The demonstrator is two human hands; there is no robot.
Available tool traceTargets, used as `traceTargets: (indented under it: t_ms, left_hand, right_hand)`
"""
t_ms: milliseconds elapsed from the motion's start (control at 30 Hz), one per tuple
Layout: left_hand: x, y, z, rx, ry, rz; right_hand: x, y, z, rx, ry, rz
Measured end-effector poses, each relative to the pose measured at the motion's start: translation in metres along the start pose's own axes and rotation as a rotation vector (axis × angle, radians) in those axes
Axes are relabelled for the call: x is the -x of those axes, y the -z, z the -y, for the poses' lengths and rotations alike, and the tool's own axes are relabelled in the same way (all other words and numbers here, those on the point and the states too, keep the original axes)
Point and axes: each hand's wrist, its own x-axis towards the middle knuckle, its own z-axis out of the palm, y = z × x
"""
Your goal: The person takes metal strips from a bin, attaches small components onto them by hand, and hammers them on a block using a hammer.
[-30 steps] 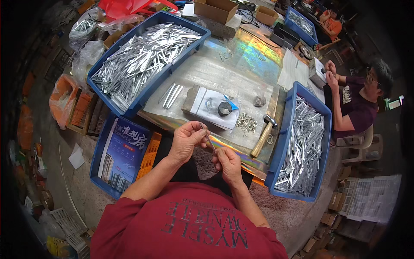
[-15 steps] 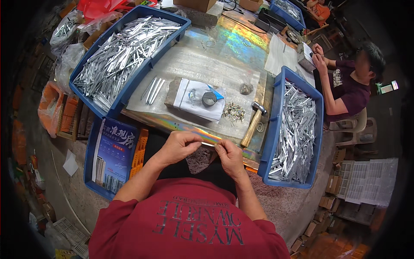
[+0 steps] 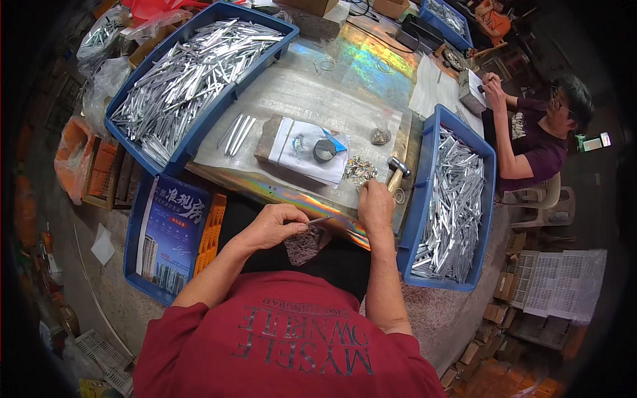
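Note:
My left hand (image 3: 279,224) is closed, pinching a thin silver metal strip (image 3: 321,219) that points right above the table's near edge. My right hand (image 3: 377,204) reaches to a small pile of brass and silver pieces (image 3: 360,169). Its fingers are bunched at the pile's near edge, and what they pinch is hidden. Under that hand lies a hammer (image 3: 397,174), its handle mostly covered. Left of the pile, a dark round metal block (image 3: 324,151) sits on a paper-covered slab (image 3: 298,159). Several similar strips (image 3: 239,135) lie side by side left of the slab.
Blue bins of metal strips stand on the left (image 3: 174,166) and right (image 3: 479,272). A small bag (image 3: 380,136) lies behind the pile. Below the table edge is a rough stone (image 3: 304,247). A co-worker (image 3: 531,142) works at the far right.
My right hand has let go of the strip's right end and moved forward and right to the small pieces. My left hand keeps the strip, now tilted slightly upward.

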Motion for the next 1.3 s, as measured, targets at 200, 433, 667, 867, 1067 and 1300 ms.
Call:
traceTargets:
  t_ms: [200, 433, 667, 867, 1067, 1300]
  left_hand:
    - [0.003, 0.003, 0.003, 0.071, 0.023, 0.006]
    - [0.001, 0.001, 0.011, 0.247, 0.056, 0.018]
    - [0.002, 0.001, -0.003, 0.465, 0.119, -0.041]
    - [-0.003, 0.000, 0.000, 0.521, 0.129, -0.028]
    - [-0.010, -0.009, -0.016, 0.525, 0.076, 0.018]
    - [-0.013, -0.017, -0.011, 0.557, 0.057, -0.001]
  right_hand:
    - [-0.010, 0.000, 0.009, 0.211, -0.129, 0.222]
    - [-0.004, -0.003, -0.001, 0.116, -0.068, 0.140]
    - [0.003, 0.005, -0.009, -0.614, -0.222, -0.040]
    - [0.015, 0.026, 0.008, -1.310, -0.376, 0.166]
    - [0.035, 0.027, 0.043, -1.670, -0.417, 0.289]
    - [0.050, 0.019, 0.063, -1.400, -0.296, 0.211]
